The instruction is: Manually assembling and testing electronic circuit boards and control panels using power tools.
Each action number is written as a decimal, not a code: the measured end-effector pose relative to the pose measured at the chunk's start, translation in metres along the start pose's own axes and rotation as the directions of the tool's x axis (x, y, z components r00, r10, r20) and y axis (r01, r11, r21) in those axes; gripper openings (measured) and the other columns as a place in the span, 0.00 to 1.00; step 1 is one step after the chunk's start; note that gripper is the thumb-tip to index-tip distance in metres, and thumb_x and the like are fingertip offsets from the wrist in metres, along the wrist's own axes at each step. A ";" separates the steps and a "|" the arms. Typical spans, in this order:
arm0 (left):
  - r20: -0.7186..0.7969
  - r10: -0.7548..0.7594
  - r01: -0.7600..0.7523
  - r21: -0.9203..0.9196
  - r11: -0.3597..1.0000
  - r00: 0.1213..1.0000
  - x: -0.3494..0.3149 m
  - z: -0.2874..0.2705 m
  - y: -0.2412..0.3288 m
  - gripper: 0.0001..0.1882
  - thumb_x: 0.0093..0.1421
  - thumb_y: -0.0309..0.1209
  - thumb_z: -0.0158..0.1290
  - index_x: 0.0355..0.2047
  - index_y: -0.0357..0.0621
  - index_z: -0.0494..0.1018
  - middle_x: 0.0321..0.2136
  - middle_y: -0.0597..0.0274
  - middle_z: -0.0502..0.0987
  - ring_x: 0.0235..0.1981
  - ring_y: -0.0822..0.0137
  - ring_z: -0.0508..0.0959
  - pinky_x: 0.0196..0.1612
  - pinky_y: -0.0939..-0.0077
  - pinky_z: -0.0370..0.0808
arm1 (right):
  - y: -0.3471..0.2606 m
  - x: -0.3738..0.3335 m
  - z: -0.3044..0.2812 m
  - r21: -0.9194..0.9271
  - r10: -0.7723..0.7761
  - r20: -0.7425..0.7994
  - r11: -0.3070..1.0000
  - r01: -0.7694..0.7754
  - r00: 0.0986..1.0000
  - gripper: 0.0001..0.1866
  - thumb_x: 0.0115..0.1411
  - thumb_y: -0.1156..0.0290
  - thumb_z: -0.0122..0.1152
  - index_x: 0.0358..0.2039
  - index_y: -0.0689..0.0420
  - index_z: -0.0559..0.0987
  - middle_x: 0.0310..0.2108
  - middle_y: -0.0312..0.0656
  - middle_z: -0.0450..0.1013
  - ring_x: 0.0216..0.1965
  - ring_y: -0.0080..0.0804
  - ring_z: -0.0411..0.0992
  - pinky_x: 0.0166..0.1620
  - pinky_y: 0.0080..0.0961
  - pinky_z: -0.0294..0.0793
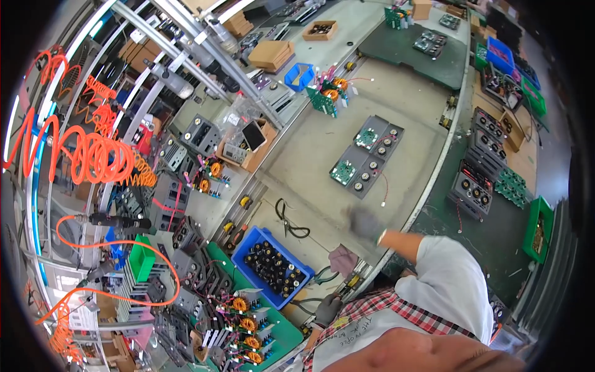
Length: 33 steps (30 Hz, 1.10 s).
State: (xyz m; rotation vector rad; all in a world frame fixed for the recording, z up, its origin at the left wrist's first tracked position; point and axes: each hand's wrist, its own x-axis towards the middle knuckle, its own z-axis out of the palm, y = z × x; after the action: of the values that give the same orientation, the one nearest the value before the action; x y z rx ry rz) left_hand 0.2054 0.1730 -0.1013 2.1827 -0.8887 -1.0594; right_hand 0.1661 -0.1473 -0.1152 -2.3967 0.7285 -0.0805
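Right hand (367, 224), grey glove, motion-blurred, up-right of blue bin (259, 286); can't tell if it's open or holding something. Left hand (328, 309), dark glove, just off bin's lower right, near dark-handled tool (310, 300); can't tell its grip either. Dark panels (361, 154) with green circuit boards: on worktop (310, 173), farther up-right of bin. Black scissors (287, 224) above bin. Printed lettering on pale garment front (356, 344), down-right of bin.

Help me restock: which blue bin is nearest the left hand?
The blue bin holding black round parts: it lies closest to the gloved left hand; other blue bins stand farther away.
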 end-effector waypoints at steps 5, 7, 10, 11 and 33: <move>0.025 -0.081 0.082 -0.052 0.995 0.996 0.005 -0.023 0.036 0.20 0.55 0.41 0.44 0.43 0.42 0.69 0.33 0.50 0.75 0.35 0.58 0.76 0.38 0.72 0.70 | -0.013 -0.070 0.065 -0.409 -0.296 -0.193 0.891 0.197 0.935 0.33 0.47 0.58 0.53 0.54 0.56 0.60 0.53 0.47 0.57 0.57 0.44 0.51 0.60 0.41 0.43; 0.023 0.090 -0.092 0.136 0.986 0.996 0.015 -0.015 -0.017 0.21 0.55 0.44 0.44 0.43 0.45 0.70 0.35 0.51 0.75 0.37 0.56 0.75 0.41 0.69 0.69 | -0.014 -0.069 0.066 -0.430 -0.341 -0.179 0.871 0.238 0.923 0.34 0.46 0.58 0.53 0.54 0.54 0.60 0.54 0.46 0.55 0.58 0.43 0.48 0.60 0.41 0.40; 0.054 -0.059 0.058 0.012 0.998 0.997 0.014 -0.018 0.019 0.21 0.54 0.46 0.44 0.43 0.47 0.70 0.36 0.52 0.74 0.38 0.55 0.74 0.42 0.68 0.69 | 0.013 -0.070 0.058 -0.433 -0.274 -0.200 0.886 0.166 0.941 0.33 0.47 0.58 0.52 0.55 0.50 0.59 0.55 0.46 0.54 0.59 0.44 0.48 0.60 0.42 0.40; 0.062 -0.038 0.035 0.048 0.998 0.997 0.014 -0.018 0.015 0.22 0.54 0.47 0.44 0.43 0.48 0.70 0.36 0.53 0.75 0.38 0.55 0.74 0.41 0.68 0.69 | 0.015 -0.071 0.051 -0.432 -0.270 -0.209 0.888 0.159 0.940 0.33 0.47 0.58 0.52 0.55 0.50 0.59 0.55 0.46 0.54 0.59 0.44 0.48 0.60 0.42 0.40; 0.258 -0.164 0.099 0.247 0.964 0.952 0.027 0.010 0.016 0.24 0.55 0.50 0.43 0.46 0.50 0.67 0.41 0.53 0.71 0.42 0.55 0.72 0.42 0.67 0.68 | 0.171 0.008 -0.096 -0.420 0.281 -0.267 0.827 -0.374 0.922 0.26 0.58 0.56 0.40 0.57 0.43 0.55 0.59 0.45 0.48 0.61 0.44 0.44 0.61 0.42 0.38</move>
State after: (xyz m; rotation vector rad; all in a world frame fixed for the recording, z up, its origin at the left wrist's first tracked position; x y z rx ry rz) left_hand 0.2045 0.1405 -0.1074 2.3484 -1.0457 -1.4160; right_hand 0.0686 -0.3157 -0.1390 -2.6890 1.3836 0.0070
